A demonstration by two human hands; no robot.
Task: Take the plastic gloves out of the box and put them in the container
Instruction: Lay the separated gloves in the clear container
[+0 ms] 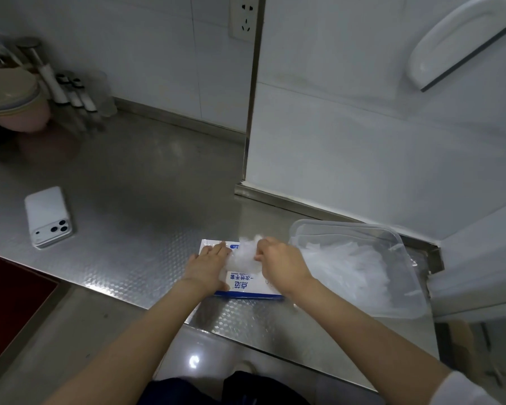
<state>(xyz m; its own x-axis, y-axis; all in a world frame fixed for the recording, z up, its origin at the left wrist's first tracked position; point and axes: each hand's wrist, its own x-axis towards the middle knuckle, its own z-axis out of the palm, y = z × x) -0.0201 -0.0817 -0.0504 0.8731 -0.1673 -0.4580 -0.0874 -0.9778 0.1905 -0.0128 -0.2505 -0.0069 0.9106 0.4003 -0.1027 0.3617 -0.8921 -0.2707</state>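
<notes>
Left grip (209, 266) lay flat on the box (246, 283), fingers straight and pressing, not curled round anything. Judged purpose: pin the light carton to the counter (129, 200) so it would not lift with the pull

Right grip (278, 263) was closed in a pinch on a bunch of plastic gloves (244, 252), which rose from the box opening between my two grips, touching both

Box lay on its back directly under both grips, blue-and-white, print facing up, near counter edge closest to me

Container (403, 244) sat just to the right of the right grip, open, no lid on it; a short sideways carry, which I took to be why it was set there. A pile of gloves (348, 264) lay in it

Gloves in hand: thin, cloudy-white film, crumpled into a soft puff, no single glove shape to make out. Likely to cling and drag extras out

Phone (48, 217) lay well off to the left of the left grip, camera side up, apart from the work
</notes>
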